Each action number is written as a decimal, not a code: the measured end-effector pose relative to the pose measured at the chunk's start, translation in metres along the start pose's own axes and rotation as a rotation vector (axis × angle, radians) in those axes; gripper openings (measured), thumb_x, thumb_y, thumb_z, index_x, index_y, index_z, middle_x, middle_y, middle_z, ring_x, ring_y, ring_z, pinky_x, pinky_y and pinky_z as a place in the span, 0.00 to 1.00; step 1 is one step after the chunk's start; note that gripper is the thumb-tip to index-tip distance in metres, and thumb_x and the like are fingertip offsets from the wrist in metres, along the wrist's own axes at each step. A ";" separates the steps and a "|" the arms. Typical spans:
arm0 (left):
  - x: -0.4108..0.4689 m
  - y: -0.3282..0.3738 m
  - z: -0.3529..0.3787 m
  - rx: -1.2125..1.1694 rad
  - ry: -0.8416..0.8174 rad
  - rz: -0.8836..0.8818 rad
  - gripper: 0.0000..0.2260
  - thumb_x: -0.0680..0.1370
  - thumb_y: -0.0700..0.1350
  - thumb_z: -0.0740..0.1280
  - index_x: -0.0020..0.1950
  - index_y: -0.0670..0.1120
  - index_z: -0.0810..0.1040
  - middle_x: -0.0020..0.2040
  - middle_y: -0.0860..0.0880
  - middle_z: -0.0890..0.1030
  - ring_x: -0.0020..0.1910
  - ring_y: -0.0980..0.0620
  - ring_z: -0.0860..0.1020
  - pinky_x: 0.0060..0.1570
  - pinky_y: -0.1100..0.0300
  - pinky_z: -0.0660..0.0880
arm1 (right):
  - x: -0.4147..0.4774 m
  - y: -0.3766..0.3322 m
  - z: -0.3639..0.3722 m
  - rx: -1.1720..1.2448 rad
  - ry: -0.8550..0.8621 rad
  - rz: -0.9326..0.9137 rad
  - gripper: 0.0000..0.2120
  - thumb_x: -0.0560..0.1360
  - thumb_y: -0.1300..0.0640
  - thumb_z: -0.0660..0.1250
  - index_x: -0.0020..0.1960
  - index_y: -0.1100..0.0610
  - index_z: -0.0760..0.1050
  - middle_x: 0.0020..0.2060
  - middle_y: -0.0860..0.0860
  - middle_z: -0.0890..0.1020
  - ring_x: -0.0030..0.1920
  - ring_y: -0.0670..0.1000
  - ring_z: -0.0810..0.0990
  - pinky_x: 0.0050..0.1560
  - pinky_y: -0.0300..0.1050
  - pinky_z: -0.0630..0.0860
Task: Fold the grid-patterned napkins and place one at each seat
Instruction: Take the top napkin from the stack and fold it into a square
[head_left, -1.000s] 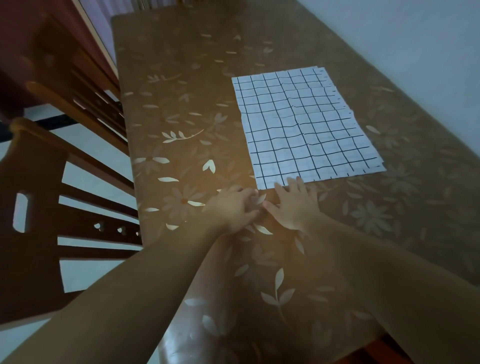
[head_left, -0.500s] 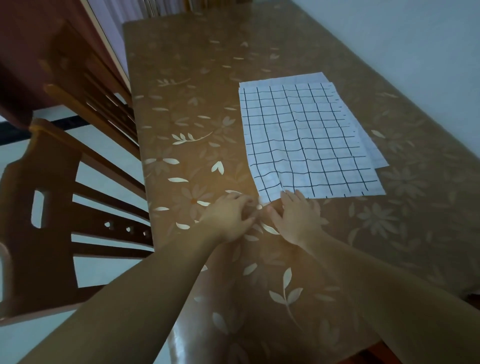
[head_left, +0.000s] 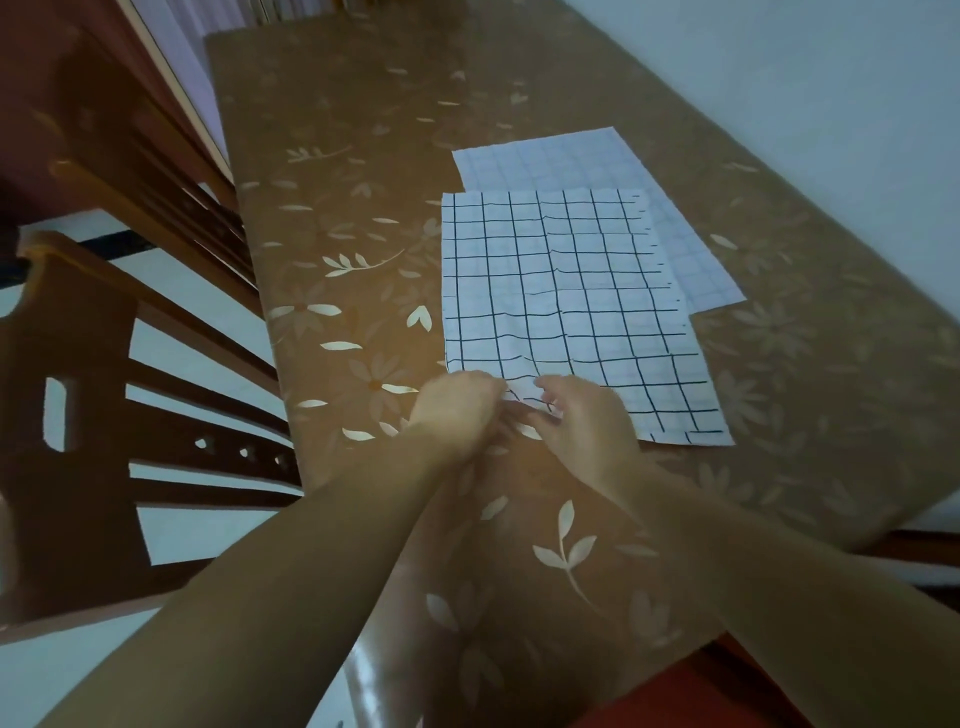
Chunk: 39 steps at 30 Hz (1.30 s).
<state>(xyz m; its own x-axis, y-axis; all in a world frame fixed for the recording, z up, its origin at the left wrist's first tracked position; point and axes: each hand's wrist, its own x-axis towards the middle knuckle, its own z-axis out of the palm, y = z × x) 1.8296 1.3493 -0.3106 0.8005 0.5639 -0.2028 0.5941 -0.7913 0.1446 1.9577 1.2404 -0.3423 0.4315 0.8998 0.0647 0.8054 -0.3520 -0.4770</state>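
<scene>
Top napkin (head_left: 571, 301) has slid toward the near edge since 0.5 s ago, uncovering more of the lower napkin (head_left: 561, 161), which sticks out at the far right. Left hand (head_left: 452, 410) and right hand (head_left: 582, 421) sit close together, fingers curled, both pinching the top napkin's near-left corner. Both napkins lie flat on the floral counter (head_left: 363, 156). Wooden chair (head_left: 78, 415) on the left.

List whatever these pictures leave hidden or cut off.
Head view only:
- Near corner of the top napkin: covered by the left hand and right hand.
- Most of the lower napkin: under the top napkin; any others beneath cannot be told.
- Part of the chair: cut off by the left edge.
- Near end of the table: partly hidden by the forearms.
</scene>
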 end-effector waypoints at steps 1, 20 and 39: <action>-0.002 -0.003 -0.001 0.002 -0.014 0.039 0.09 0.82 0.48 0.58 0.51 0.47 0.77 0.52 0.47 0.81 0.53 0.43 0.78 0.42 0.56 0.68 | 0.000 0.005 0.001 -0.123 -0.045 -0.055 0.06 0.77 0.53 0.67 0.50 0.54 0.80 0.40 0.50 0.82 0.43 0.54 0.81 0.45 0.47 0.70; -0.009 -0.028 -0.007 -0.234 -0.178 0.029 0.08 0.78 0.49 0.67 0.50 0.49 0.85 0.48 0.52 0.85 0.49 0.50 0.80 0.49 0.53 0.78 | -0.008 0.009 -0.022 -0.215 -0.373 -0.120 0.26 0.78 0.38 0.61 0.69 0.51 0.72 0.59 0.48 0.78 0.60 0.51 0.75 0.60 0.47 0.71; -0.051 -0.019 -0.044 -0.077 0.004 0.030 0.09 0.78 0.47 0.63 0.44 0.46 0.82 0.42 0.46 0.82 0.42 0.44 0.78 0.41 0.53 0.75 | -0.047 -0.005 -0.081 -0.361 -0.156 -0.020 0.14 0.82 0.51 0.56 0.50 0.54 0.78 0.39 0.50 0.82 0.42 0.54 0.78 0.41 0.46 0.72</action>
<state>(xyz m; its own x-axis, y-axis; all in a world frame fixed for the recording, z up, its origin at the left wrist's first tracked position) 1.7807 1.3459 -0.2605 0.8184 0.5410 -0.1938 0.5738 -0.7876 0.2246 1.9665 1.1786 -0.2722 0.3692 0.9262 -0.0766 0.9164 -0.3766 -0.1359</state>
